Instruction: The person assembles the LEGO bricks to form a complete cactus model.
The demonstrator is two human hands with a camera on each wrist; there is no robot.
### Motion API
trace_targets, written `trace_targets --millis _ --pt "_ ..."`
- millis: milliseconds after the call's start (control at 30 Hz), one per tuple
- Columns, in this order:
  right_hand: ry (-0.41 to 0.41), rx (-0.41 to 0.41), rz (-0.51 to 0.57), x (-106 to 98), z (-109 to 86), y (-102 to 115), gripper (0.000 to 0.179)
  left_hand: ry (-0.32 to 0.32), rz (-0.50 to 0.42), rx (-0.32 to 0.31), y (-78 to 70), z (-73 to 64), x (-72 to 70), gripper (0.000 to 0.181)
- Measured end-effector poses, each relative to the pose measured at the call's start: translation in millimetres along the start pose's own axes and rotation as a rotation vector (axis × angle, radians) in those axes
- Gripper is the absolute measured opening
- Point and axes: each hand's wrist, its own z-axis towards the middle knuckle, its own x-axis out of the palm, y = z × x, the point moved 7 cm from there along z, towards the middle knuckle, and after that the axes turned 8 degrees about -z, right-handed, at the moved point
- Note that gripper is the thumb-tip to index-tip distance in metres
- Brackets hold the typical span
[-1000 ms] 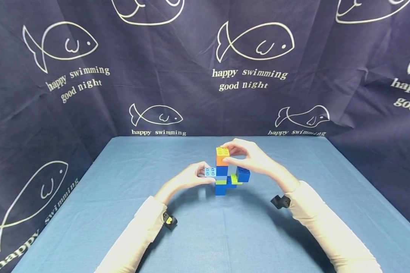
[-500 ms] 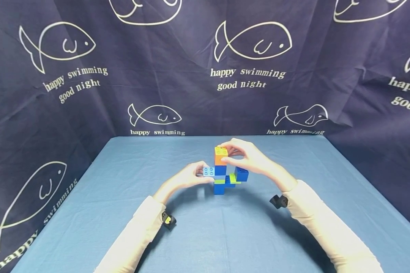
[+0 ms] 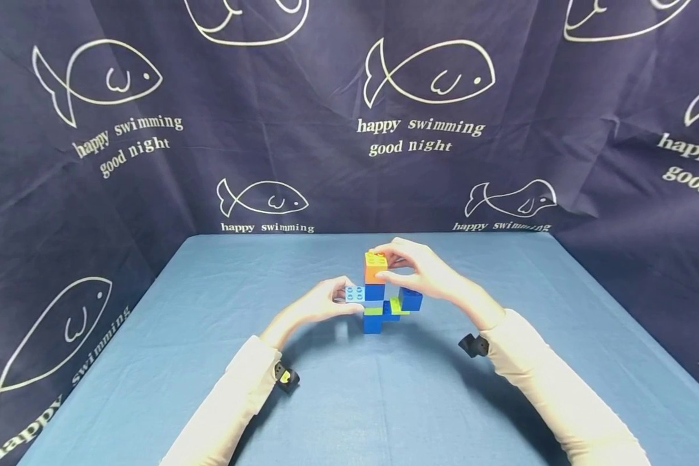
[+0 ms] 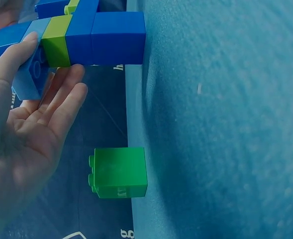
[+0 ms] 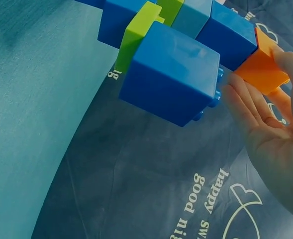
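A tower of toy building bricks stands upright on the cloth. Its orange brick (image 3: 375, 273) sits on top, over a blue brick (image 3: 375, 292), a light blue brick (image 3: 355, 294) that juts left, a lime layer (image 3: 373, 311) and a blue base brick (image 3: 372, 325). To the right, a lime piece (image 3: 400, 307) bears another blue brick (image 5: 173, 67). My left hand (image 3: 325, 301) pinches the light blue brick, its thumb in front in the left wrist view. My right hand (image 3: 424, 270) grips the orange brick between thumb and fingers.
A loose green brick (image 4: 120, 172) stands below my left hand in the left wrist view. Blue cloth (image 3: 355, 401) covers the table. A dark curtain (image 3: 326, 129) with white fish drawings hangs behind and at both sides.
The whole head view has shifted slightly. Both hands keep their hold on the tower, and no brick has visibly moved.
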Motion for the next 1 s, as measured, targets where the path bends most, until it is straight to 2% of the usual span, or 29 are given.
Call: trace_targets --millis 267,1000 --pt "-0.007 -0.015 -0.024 0.6 1.6 3.2 0.046 0.007 -0.024 0.02 2.5 2.1 -3.1 0.029" --pt "-0.008 0.053 0.012 6.6 -1.5 -3.1 0.046 0.024 -0.025 0.024 4.8 1.5 -1.9 0.029"
